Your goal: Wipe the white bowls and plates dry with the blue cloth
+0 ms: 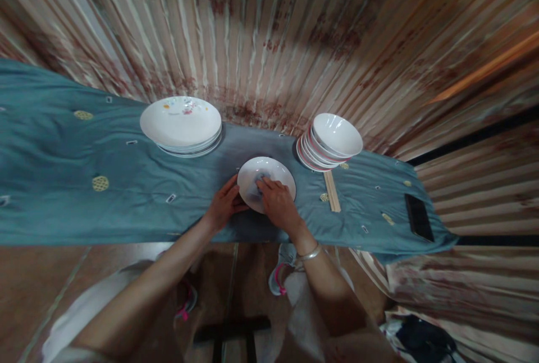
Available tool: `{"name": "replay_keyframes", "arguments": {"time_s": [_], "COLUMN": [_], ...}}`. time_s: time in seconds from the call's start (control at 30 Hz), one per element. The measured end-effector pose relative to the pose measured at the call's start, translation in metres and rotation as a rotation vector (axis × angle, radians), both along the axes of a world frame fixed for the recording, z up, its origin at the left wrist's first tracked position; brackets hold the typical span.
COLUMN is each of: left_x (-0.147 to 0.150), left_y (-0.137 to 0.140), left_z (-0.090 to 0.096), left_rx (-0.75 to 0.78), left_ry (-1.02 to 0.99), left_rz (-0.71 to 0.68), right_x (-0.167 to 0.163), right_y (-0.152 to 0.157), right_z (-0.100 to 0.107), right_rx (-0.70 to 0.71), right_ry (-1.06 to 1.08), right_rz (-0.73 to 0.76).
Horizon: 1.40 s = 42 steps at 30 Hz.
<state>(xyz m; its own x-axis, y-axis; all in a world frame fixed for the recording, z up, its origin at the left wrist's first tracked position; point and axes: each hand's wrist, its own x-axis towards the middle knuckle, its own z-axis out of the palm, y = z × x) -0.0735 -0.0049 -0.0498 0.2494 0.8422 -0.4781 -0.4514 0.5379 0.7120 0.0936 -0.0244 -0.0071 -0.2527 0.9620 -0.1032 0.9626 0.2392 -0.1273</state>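
A white bowl [278, 168] rests on the table near its front edge, between both my hands. My left hand [223, 206] holds it at its left rim, fingers curled against the side. Inside the bowl, a small greyish-blue cloth [260, 175] lies under the bent fingers of my right hand [278, 199], pressed against the inner surface. My right fingers partly cover the cloth, so its full shape is hidden. A silver bangle circles my right wrist.
A stack of large white plates [181, 127] stands at the back left. To the back right, several nested white bowls [332, 138] lean slightly, with wooden chopsticks [332, 192] in front. A dark phone [418, 217] lies at the right end of the teal cloth-covered table [138, 206].
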Motion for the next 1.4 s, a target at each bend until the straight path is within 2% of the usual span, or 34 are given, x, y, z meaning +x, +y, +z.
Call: {"name": "replay_keyframes", "arguments": {"time_s": [0.33,0.5,0.73,1.1,1.4], "left_x": [0.001,0.002,0.002,0.004,0.006], "left_y": [-0.001,-0.001,-0.001,-0.003,-0.004], "left_z": [0.003,0.006,0.000,0.003,0.006], "left_rx": [0.000,-0.004,0.002,0.012,0.005], "left_ry": [0.031,0.049,0.030,0.096,0.059], "left_rz": [0.000,0.014,0.009,0.027,0.062], "right_x": [0.007,0.009,0.008,0.001,0.000], "right_y": [-0.003,-0.007,-0.019,-0.028,-0.026], "right_z": [-0.003,0.005,0.016,0.024,0.012], "right_rx": [0.015,-0.019,-0.080,-0.156,-0.080], "right_ry": [-0.063,-0.069,-0.059,0.071,0.280], "right_rz": [-0.046,-0.056,-0.029,0.058,0.137]}}
